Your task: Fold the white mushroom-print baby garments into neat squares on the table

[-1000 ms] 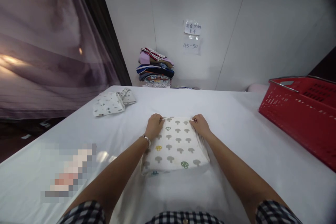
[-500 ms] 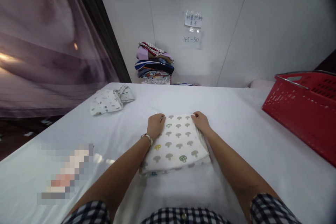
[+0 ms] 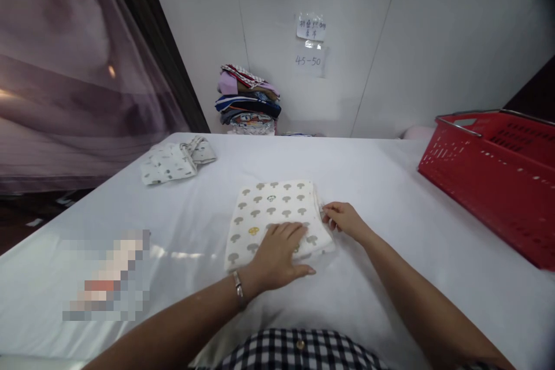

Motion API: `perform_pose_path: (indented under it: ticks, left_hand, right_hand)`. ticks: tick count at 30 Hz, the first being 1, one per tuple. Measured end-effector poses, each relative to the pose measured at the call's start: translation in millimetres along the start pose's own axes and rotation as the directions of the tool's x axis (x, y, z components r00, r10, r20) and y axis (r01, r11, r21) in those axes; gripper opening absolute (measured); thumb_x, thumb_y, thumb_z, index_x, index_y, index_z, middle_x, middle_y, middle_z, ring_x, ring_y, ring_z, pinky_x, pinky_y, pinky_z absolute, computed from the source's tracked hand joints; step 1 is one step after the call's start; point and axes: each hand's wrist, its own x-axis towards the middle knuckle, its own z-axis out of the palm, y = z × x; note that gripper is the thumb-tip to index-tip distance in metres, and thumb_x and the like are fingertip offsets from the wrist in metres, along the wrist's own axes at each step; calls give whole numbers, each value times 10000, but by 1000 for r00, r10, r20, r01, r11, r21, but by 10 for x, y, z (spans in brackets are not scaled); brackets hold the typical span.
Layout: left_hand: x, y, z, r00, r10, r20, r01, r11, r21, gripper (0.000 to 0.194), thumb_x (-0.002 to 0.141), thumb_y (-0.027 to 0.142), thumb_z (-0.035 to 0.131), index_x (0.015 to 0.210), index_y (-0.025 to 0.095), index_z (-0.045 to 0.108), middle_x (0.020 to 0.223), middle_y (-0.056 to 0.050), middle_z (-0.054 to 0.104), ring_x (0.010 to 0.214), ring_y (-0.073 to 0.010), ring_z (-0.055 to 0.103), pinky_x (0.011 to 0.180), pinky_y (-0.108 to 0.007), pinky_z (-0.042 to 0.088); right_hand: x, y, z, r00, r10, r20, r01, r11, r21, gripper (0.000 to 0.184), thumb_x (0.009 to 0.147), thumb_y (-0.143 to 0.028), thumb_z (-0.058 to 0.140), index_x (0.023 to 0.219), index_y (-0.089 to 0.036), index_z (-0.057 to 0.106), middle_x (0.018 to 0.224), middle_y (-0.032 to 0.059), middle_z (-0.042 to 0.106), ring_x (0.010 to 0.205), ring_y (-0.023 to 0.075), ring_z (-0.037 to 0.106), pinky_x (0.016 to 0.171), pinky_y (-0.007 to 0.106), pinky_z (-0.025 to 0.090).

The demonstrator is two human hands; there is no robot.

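Smoothing the folded mushroom-print cloth (image 3: 272, 211): left hand (image 3: 277, 257) pressing flat, fingers spread; right hand (image 3: 342, 219) apparently pinching its edge beside the fingertips. Next: gripping for another fold.

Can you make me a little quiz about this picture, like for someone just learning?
1. True or false: the left hand lies flat on the folded mushroom cloth.
2. Which part of that cloth do the right hand fingers touch? A) its right edge B) its far left corner C) none of it
3. Fill in: the basket on the right of the table is coloured ____.

Key:
1. True
2. A
3. Red
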Motion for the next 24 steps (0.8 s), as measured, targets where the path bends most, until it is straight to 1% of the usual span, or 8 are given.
perform_pose_path:
  ticks: [2,5,8,10,14,18,21,24]
  left_hand:
    - [-29,65,78,999,-33,-23,33,999,30,598,745,517,576,1244,205,475,1260,-102,518,1145,-270,453,966,-425,324]
    - [32,21,109,977,-203,-69,200,979,-39,341,857,426,439,1079,213,586,1072,-66,627,989,-217,549,859,-347,391]
    - [95,-9,70,905,-421,-57,406,897,-177,440,912,435,270,901,207,647,776,-16,659,737,-170,587,670,-275,417]
    - [96,23,56,869,-490,-68,462,853,-243,490,917,437,231,885,204,660,720,-5,654,694,-160,588,630,-260,411]
    - [28,174,117,922,-348,-170,312,928,-203,356,883,426,378,1038,213,617,989,-31,665,914,-183,589,798,-290,417]
    - [58,305,169,958,-218,-189,209,976,-66,333,852,413,459,1080,201,576,1132,-66,610,1052,-203,532,911,-334,375]
    - [258,326,128,947,-302,-111,306,952,19,328,876,434,389,875,202,620,915,-52,657,897,-196,580,779,-314,420]
    - [570,281,92,894,-447,-18,447,889,99,421,855,518,365,784,191,620,804,-68,655,793,-213,602,689,-308,424]
  right_hand:
    - [-78,-2,31,999,21,26,-22,1000,20,142,728,-245,534,806,-156,612,628,16,635,389,84,496,339,186,308]
    - [-152,-1,68,999,31,27,-33,998,56,170,734,-275,560,843,-152,600,585,1,608,385,83,500,328,181,293]
    - [-200,13,66,1000,9,8,-10,990,143,263,725,-320,577,925,-150,579,597,-4,600,375,83,488,325,190,282]
    - [-217,34,40,999,-31,-45,41,968,247,292,721,-325,563,956,-152,561,672,14,627,389,76,487,333,189,287]
    - [-210,108,-23,979,-66,-191,121,947,296,294,700,-318,550,948,-160,551,776,33,634,474,86,539,371,183,344]
    - [-198,174,0,989,-77,-123,103,970,222,229,682,-313,552,857,-166,569,687,-3,600,455,89,526,369,191,337]
    - [-203,200,67,998,-62,-2,62,981,182,167,690,-325,546,741,-167,565,546,-38,544,388,77,456,362,197,302]
    - [-202,227,114,998,-54,35,48,985,168,132,680,-307,552,692,-176,544,458,-65,484,360,72,402,368,201,296]
